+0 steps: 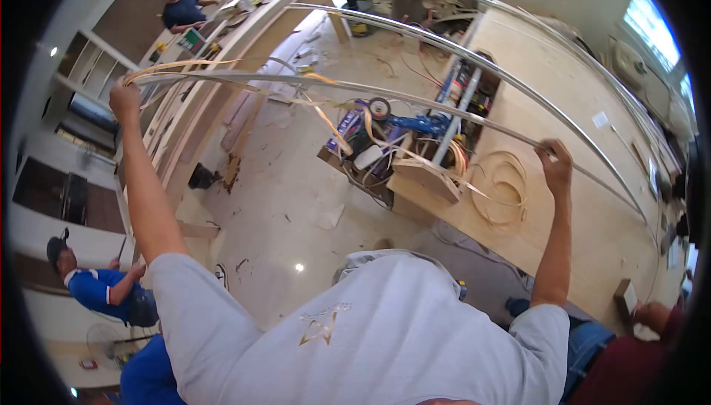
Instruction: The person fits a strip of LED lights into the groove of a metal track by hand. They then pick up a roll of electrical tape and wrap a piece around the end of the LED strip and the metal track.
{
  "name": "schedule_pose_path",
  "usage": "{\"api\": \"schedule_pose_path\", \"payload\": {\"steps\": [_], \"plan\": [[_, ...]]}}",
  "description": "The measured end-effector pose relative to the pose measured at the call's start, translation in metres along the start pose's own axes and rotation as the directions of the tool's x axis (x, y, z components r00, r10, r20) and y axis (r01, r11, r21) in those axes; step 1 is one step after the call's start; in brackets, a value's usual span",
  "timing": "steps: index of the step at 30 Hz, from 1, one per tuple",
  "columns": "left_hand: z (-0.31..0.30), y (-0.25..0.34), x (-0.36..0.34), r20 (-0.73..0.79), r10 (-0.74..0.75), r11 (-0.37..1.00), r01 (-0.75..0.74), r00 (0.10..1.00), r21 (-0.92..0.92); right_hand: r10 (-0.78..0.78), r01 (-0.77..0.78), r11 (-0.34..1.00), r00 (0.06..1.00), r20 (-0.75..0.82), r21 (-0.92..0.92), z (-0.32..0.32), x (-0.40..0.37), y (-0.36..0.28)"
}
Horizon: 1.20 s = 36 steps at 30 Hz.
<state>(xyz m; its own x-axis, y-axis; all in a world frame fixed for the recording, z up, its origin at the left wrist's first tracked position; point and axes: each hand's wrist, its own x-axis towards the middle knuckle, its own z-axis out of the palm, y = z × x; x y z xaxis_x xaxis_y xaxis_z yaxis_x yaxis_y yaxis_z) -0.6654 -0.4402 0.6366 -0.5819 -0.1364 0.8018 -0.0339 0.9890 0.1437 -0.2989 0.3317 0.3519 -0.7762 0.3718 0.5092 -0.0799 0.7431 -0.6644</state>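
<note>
A long thin metal strip (355, 87) stretches between my raised hands. My left hand (124, 101), far left, is closed round one end of it together with a pale peeling band (185, 64). My right hand (554, 159) pinches the strip above the plywood table (578, 94). The pale band hangs down from the strip and runs over the clutter to a loose coil (500, 190) on the wood. A second shiny metal strip (459, 49) arches beyond the first and comes down on the table at the right.
A box of tools and tape (379, 108) stands mid-view by the table. A long wooden bench (215, 71) lies at the left. Other people (104, 286) (185, 6) are at the left; a dark red sleeve (629, 364) is at lower right.
</note>
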Motion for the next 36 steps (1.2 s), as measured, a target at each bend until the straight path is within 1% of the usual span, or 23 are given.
{"api": "schedule_pose_path", "payload": {"steps": [1,2,3,4,5,7,9,11,13,15,16,17,18,20,22,23,24,27,30,33,34,35,36], "plan": [[0.008,-0.035,0.003,0.014,-0.076,0.995,0.077,0.997,-0.068,0.009,-0.009,1.000,1.000,0.001,0.010,-0.003,-0.001,0.001],[0.017,-0.070,0.004,0.141,-0.344,0.855,0.372,0.928,-0.361,0.009,-0.009,1.000,1.000,0.003,0.001,-0.006,-0.002,0.005],[0.026,-0.101,0.004,0.332,-0.521,0.550,0.607,0.786,-0.573,0.008,-0.008,1.000,1.000,0.001,-0.009,-0.010,-0.001,0.009],[0.035,-0.130,-0.001,0.334,-0.613,0.339,0.620,0.716,-0.708,0.005,-0.005,1.000,1.000,-0.001,-0.017,-0.010,0.000,0.012],[0.038,-0.152,-0.009,0.356,-0.685,0.115,0.576,0.636,-0.809,-0.001,0.001,0.999,1.000,-0.001,-0.038,-0.014,0.000,0.011],[0.030,-0.168,-0.033,0.388,-0.817,-0.125,0.527,0.427,-0.841,0.010,-0.011,0.998,1.000,-0.012,-0.061,-0.020,0.000,0.017],[0.028,-0.189,-0.049,0.391,-0.799,-0.180,0.439,0.457,-0.881,-0.001,-0.004,0.991,0.999,-0.039,-0.130,-0.023,-0.002,0.023],[0.050,-0.211,-0.051,0.414,-0.768,-0.248,0.368,0.489,-0.896,0.005,-0.017,0.986,0.997,-0.074,-0.163,-0.027,-0.007,0.025],[0.073,-0.236,-0.038,0.475,-0.719,-0.239,0.462,0.507,-0.854,-0.007,-0.012,0.981,0.995,-0.099,-0.191,-0.029,-0.014,0.019],[0.072,-0.223,-0.044,0.428,-0.751,-0.235,0.401,0.503,-0.885,-0.005,-0.017,0.969,0.996,-0.090,-0.246,-0.027,-0.012,0.022],[0.062,-0.219,-0.045,0.392,-0.773,-0.227,0.360,0.498,-0.905,-0.075,0.052,0.962,0.994,-0.075,-0.268,-0.027,-0.010,0.022],[0.064,-0.231,-0.041,0.392,-0.718,-0.200,0.369,0.575,-0.908,-0.008,-0.001,0.951,1.000,-0.030,-0.310,-0.029,-0.010,0.021],[0.069,-0.244,-0.034,0.388,-0.659,-0.169,0.375,0.644,-0.911,-0.064,0.049,0.900,0.998,-0.019,-0.434,-0.027,-0.012,0.025],[0.070,-0.235,-0.026,0.329,-0.612,-0.154,0.300,0.719,-0.941,-0.154,0.129,0.852,0.988,-0.007,-0.508,-0.023,-0.017,0.033],[0.039,-0.186,-0.027,0.391,-0.481,-0.218,0.325,0.784,-0.920,-0.059,0.038,0.919,0.997,-0.041,-0.393,-0.015,-0.022,0.032],[0.036,-0.174,-0.017,0.375,-0.502,-0.222,0.303,0.779,-0.927,-0.003,-0.016,0.940,0.998,-0.055,-0.340,-0.015,-0.024,0.032],[0.037,-0.165,-0.006,0.364,-0.519,-0.229,0.285,0.773,-0.931,-0.042,0.016,0.944,0.997,-0.072,-0.329,-0.013,-0.025,0.035],[0.037,-0.152,0.019,0.209,-0.452,0.026,0.247,0.867,-0.969,-0.078,0.067,0.902,0.997,-0.010,-0.426,-0.021,-0.028,0.048],[0.030,-0.114,0.016,0.060,-0.390,0.478,0.258,0.919,-0.840,-0.091,0.054,0.871,0.994,-0.054,-0.489,-0.023,-0.032,0.057],[0.083,-0.173,0.016,0.223,-0.192,0.747,0.290,0.956,-0.598,-0.087,0.024,0.865,0.991,-0.103,-0.501,-0.024,-0.033,0.049],[0.072,-0.168,0.006,0.310,-0.246,0.899,0.336,0.918,-0.282,-0.060,-0.008,0.865,0.991,-0.120,-0.502,-0.024,-0.035,0.053],[0.082,-0.168,-0.008,0.369,-0.212,0.961,0.261,0.905,-0.087,-0.043,-0.011,0.889,0.993,-0.108,-0.458,-0.025,-0.038,0.065],[0.098,-0.174,-0.031,0.427,-0.145,0.984,0.174,0.893,-0.028,-0.012,-0.037,0.899,0.994,-0.110,-0.436,-0.028,-0.047,0.091]]}}
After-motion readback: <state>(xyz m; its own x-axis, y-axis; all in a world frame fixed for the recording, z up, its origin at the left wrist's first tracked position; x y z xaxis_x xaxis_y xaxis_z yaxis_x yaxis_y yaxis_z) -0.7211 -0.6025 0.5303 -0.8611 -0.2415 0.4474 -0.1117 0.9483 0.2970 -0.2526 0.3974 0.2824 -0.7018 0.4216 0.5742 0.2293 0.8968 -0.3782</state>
